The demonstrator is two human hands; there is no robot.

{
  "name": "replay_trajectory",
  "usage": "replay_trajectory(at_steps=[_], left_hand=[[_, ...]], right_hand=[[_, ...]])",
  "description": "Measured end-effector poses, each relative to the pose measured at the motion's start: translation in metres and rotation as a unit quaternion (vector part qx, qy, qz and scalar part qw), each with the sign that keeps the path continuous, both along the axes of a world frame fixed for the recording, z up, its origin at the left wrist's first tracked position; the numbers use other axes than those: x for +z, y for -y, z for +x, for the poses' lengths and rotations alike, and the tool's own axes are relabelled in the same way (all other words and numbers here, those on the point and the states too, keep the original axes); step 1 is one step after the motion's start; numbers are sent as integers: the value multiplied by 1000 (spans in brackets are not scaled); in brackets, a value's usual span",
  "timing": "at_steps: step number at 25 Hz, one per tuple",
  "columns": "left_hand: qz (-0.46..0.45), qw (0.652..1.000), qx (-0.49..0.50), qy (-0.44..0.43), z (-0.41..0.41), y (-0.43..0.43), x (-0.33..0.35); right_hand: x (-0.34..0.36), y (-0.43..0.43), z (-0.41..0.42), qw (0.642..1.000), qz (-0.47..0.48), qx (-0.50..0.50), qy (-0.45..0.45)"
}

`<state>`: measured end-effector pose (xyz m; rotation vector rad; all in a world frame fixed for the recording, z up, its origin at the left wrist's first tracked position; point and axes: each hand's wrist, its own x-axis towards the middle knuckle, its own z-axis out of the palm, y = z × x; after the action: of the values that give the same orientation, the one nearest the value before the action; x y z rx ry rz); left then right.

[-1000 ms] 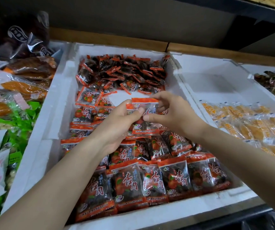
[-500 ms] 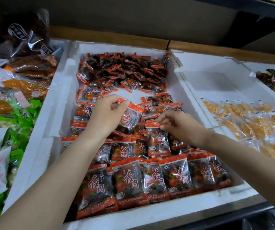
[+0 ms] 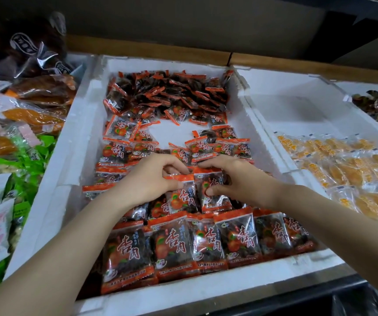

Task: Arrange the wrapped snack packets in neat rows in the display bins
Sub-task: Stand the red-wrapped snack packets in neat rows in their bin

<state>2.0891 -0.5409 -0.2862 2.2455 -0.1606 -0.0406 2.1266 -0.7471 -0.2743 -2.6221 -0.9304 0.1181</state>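
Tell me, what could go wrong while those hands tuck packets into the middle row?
The left hand and right hand each pinch a packet: the left packet and right packet sit edge to edge, so one may ride over the other. Pressing down could nudge the neat front row. The loose pile behind may spill forward.

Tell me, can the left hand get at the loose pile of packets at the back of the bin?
Probably yes. The loose pile lies uncovered with nothing above it, but the left hand pinches a packet and should set it down first.
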Motion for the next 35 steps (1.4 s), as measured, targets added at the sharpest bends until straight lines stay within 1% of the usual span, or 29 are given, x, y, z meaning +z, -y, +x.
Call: replay_trajectory(at_steps=[3,6,8,9,10,12,13,14,15,16,17,19,20,22,24,25,27,29,31,33,35], left_hand=[[-6,999,18,30,0,7,-5],[12,999,7,30,0,10,-6],[8,999,5,45,3,9,-2],[21,997,8,70,7,7,1],[49,994,15,100,14,3,5],[138,975,44,166,35,-8,10],[190,961,62,190,49,-16,12],[236,948,83,194,63,-24,12],[274,939,109,174,78,-33,12],[297,935,141,130,91,-41,12],[301,935,171,77,103,-49,12],[283,938,200,0,118,-60,11],[277,939,204,-14,124,-65,9],[253,943,216,-22,130,-71,7],[211,946,243,-39,130,-75,10],[205,945,252,-44,129,-77,13],[232,937,257,-36,122,-78,16],[260,932,254,-7,115,-76,19],[257,931,251,62,112,-74,22],[207,930,262,155,114,-72,22],[92,929,276,228,112,-67,25]], right_hand=[[0,1,0,1000,-11,11,-6],[1,5,0,999,-35,25,-11],[7,5,4,999,-29,25,8],[11,4,10,999,-13,12,27],[16,2,18,999,7,-7,53],[25,-5,43,993,37,-41,102],[28,-9,58,991,36,-52,119],[28,-14,75,990,24,-61,128],[27,-20,92,990,9,-68,126],[24,-27,108,990,-1,-77,117],[21,-37,124,991,-4,-83,108],[16,-60,150,989,-3,-92,114],[14,-72,162,988,-10,-97,124],[10,-91,185,980,-53,-125,143],[8,-102,201,962,-120,-173,176],[8,-105,207,953,-138,-194,189],[10,-107,213,946,-129,-219,201],[14,-105,215,941,-115,-225,226],[19,-101,207,934,-85,-225,263],[24,-97,190,930,-32,-223,289],[35,-96,164,927,45,-223,298]])
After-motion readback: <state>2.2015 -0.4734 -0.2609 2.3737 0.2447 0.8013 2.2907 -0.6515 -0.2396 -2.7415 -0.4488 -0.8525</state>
